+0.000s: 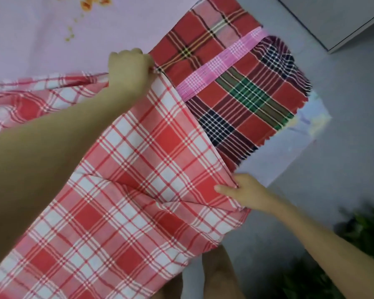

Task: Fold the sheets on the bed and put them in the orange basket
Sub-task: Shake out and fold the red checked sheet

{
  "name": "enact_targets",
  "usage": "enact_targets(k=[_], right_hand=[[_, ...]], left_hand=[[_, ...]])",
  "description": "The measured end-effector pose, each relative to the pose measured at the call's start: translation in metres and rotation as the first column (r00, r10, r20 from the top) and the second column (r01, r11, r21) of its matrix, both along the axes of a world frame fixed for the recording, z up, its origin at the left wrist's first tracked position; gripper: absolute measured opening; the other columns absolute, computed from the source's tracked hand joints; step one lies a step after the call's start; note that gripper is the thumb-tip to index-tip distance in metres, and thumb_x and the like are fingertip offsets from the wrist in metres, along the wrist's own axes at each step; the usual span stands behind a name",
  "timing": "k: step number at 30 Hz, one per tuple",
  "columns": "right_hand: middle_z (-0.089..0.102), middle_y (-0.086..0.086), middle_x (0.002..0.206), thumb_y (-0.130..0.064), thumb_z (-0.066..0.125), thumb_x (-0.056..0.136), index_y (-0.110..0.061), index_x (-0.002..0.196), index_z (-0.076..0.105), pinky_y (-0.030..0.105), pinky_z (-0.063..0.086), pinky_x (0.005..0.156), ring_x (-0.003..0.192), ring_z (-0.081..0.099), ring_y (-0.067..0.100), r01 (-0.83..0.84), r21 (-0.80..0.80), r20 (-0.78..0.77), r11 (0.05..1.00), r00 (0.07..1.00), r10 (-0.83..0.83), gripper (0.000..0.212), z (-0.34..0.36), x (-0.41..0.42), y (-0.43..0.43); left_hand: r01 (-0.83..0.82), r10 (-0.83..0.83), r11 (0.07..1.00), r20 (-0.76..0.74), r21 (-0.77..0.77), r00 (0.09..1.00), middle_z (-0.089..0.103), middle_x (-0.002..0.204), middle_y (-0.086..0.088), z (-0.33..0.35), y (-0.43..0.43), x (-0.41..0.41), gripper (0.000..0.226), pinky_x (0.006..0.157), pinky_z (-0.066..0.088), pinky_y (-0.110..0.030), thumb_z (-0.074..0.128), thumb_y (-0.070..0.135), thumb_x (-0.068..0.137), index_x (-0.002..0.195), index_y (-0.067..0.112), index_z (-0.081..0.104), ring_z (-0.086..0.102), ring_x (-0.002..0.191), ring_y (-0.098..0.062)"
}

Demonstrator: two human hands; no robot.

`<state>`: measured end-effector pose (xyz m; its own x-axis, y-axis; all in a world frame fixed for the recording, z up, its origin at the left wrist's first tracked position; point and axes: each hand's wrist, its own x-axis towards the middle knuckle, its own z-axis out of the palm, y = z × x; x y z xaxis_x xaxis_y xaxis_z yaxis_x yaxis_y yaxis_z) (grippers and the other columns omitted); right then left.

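A red-and-white checked sheet (pixel 125 180) lies spread over the near part of the bed. My left hand (pixel 129 67) grips its far corner, fingers curled round the cloth. My right hand (pixel 244 194) pinches the near right corner of the same sheet at the bed's edge. Beyond it lie a dark red plaid sheet (pixel 244 108) with green and navy squares and a fringed edge, a pink checked cloth (pixel 222 61) showing as a strip, and a red plaid sheet (pixel 201 37) with yellow lines. No orange basket is in view.
The bed has a pale lilac cover (pixel 41 33) with an orange flower print at the top. Grey floor (pixel 350 137) runs along the right. A grey cabinet corner (pixel 337 20) stands top right, and green leaves (pixel 367 231) are at the lower right.
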<state>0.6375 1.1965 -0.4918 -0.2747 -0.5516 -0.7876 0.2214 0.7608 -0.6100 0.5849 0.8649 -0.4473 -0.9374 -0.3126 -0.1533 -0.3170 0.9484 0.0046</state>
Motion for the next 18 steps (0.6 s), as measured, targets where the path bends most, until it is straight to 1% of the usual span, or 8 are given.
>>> enact_targets(k=[2, 5, 7, 9, 12, 14, 16, 18], right_hand=[[0.072, 0.0, 0.097, -0.038, 0.064, 0.086, -0.016, 0.106, 0.07, 0.025, 0.053, 0.08, 0.086, 0.067, 0.009, -0.17, 0.115, 0.011, 0.979, 0.985, 0.17, 0.031, -0.002, -0.002, 0.02], [0.068, 0.003, 0.095, -0.035, 0.06, 0.091, -0.021, 0.091, 0.069, 0.023, 0.041, 0.064, 0.081, 0.06, 0.016, -0.278, 0.433, -0.254, 0.857, 0.875, 0.412, 0.017, 0.001, -0.02, 0.053], [0.068, 0.003, 0.095, -0.026, 0.052, 0.093, -0.023, 0.088, 0.066, 0.023, 0.04, 0.064, 0.085, 0.062, 0.024, -0.175, 0.672, -0.443, 0.72, 0.684, 0.58, 0.016, 0.007, -0.033, 0.076], [0.069, 0.009, 0.097, -0.017, 0.049, 0.092, -0.016, 0.098, 0.068, 0.029, 0.046, 0.074, 0.091, 0.065, 0.029, -0.012, 0.768, -0.512, 0.64, 0.589, 0.626, 0.02, 0.01, -0.034, 0.091], [0.068, 0.017, 0.075, -0.01, 0.059, 0.085, -0.006, 0.084, 0.069, 0.037, 0.05, 0.062, 0.071, 0.064, 0.036, 0.211, 0.434, -0.813, 0.876, 0.511, 0.28, 0.011, 0.008, -0.012, 0.092], [0.068, 0.01, 0.075, -0.015, 0.071, 0.078, -0.008, 0.084, 0.069, 0.037, 0.051, 0.058, 0.068, 0.063, 0.031, 0.052, 0.148, -0.851, 0.988, 0.515, 0.101, 0.01, 0.012, 0.013, 0.071], [0.068, 0.003, 0.083, -0.027, 0.083, 0.065, -0.013, 0.09, 0.068, 0.035, 0.051, 0.064, 0.075, 0.062, 0.023, -0.151, 0.089, -0.806, 0.985, 0.57, 0.16, 0.032, 0.007, 0.038, 0.051], [0.065, -0.002, 0.07, -0.027, 0.089, 0.047, -0.018, 0.074, 0.067, 0.031, 0.047, 0.062, 0.064, 0.061, 0.021, -0.25, 0.157, -0.813, 0.956, 0.517, 0.268, 0.036, 0.0, 0.058, 0.036]], left_hand=[[0.006, -0.006, 1.0, 0.016, -0.015, 1.0, 0.058, 0.102, -0.026, -0.007, -0.002, -0.002, 0.027, 0.084, 0.034, -0.042, 0.052, 0.023, 0.092, 0.103, 0.002, 0.065, 0.054, 0.097, -0.044], [-0.045, 0.045, 0.999, 0.03, -0.019, 0.999, 0.057, 0.103, -0.027, -0.018, 0.002, -0.001, 0.029, 0.087, 0.034, -0.043, 0.051, 0.026, 0.093, 0.105, 0.004, 0.065, 0.052, 0.099, -0.044], [-0.118, 0.119, 0.992, 0.026, -0.052, 0.993, 0.053, 0.108, -0.027, -0.025, 0.008, 0.003, 0.031, 0.088, 0.032, -0.045, 0.052, 0.028, 0.092, 0.111, 0.008, 0.065, 0.048, 0.104, -0.043], [-0.201, 0.202, 0.976, 0.0, -0.085, 0.979, 0.048, 0.113, -0.027, -0.028, 0.015, 0.012, 0.033, 0.09, 0.032, -0.048, 0.055, 0.027, 0.089, 0.117, 0.01, 0.06, 0.043, 0.108, -0.043], [-0.142, 0.143, 0.987, -0.006, 0.07, 0.99, 0.053, 0.109, -0.024, -0.031, 0.042, 0.037, 0.029, 0.082, 0.041, -0.045, 0.057, 0.027, 0.09, 0.108, 0.005, 0.062, 0.051, 0.102, -0.042], [-0.017, -0.007, 0.965, 0.093, 0.261, 0.996, 0.06, 0.094, -0.014, -0.033, 0.065, 0.07, 0.032, 0.07, 0.043, -0.037, 0.051, 0.035, 0.094, 0.094, 0.007, 0.065, 0.058, 0.091, -0.036], [0.102, -0.213, 0.919, 0.263, 0.38, 0.941, 0.062, 0.084, -0.005, -0.033, 0.084, 0.106, 0.038, 0.067, 0.045, -0.032, 0.045, 0.046, 0.094, 0.087, 0.014, 0.065, 0.061, 0.085, -0.029], [0.159, -0.349, 0.878, 0.376, 0.452, 0.858, 0.063, 0.083, 0.0, -0.03, 0.096, 0.139, 0.046, 0.067, 0.046, -0.029, 0.04, 0.059, 0.09, 0.08, 0.021, 0.065, 0.061, 0.082, -0.022]])
